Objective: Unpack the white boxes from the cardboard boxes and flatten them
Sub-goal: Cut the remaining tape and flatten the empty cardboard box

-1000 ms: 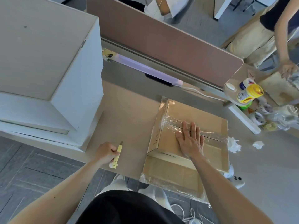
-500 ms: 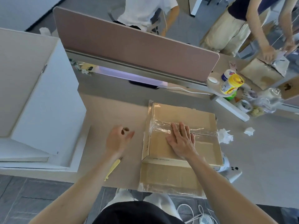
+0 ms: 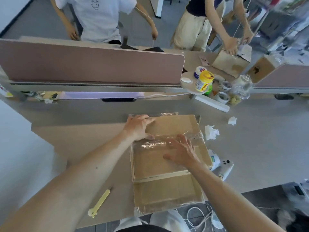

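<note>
Lying near-side on the grey table point(image 3: 259, 148), a flat brown cardboard box point(image 3: 175, 124) under slippery clear film point(image 3: 150, 145) looked light but stiff; left hand point(image 3: 138, 127) and right hand point(image 3: 182, 154) rested on it, fingers straight; its edges seemed easiest to grip.

Desk point(image 3: 267, 148) L of cardboard box point(image 3: 150, 164): free, only yellow cutter point(image 3: 100, 202) near front edge. R side: crumpled tissues point(image 3: 211, 132), maybe phone point(image 3: 225, 166).

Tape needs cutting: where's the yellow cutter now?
Head view, lower left: the yellow cutter lies untouched near the front edge of the desk, left of the cardboard box.
</note>
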### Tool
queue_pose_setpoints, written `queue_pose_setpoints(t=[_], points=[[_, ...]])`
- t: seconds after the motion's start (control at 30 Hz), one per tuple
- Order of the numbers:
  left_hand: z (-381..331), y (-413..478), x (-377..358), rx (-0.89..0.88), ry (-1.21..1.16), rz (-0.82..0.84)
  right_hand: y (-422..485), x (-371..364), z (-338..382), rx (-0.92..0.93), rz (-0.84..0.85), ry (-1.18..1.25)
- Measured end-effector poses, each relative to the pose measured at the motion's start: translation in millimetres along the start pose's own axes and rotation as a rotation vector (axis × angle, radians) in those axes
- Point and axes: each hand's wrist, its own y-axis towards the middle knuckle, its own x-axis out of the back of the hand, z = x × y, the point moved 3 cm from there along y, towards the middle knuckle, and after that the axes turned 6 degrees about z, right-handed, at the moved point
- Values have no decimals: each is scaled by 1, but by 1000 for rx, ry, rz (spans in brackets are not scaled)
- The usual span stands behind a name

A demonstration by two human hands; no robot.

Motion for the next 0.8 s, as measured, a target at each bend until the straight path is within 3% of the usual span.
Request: queue_pose_setpoints(t=[0.27, 0.5, 0.7, 0.8], points=[[-1, 1, 9, 61, -32, 46, 12, 6, 5, -13, 80, -155], [0, 5, 14, 53, -54, 120, 5, 18, 7, 97, -99, -141], [0, 5, 19, 37, 9, 170, -53, 32, 8, 151, -316, -94], [0, 5, 19, 40, 24, 186, -93, 44, 5, 63, -262, 67]])
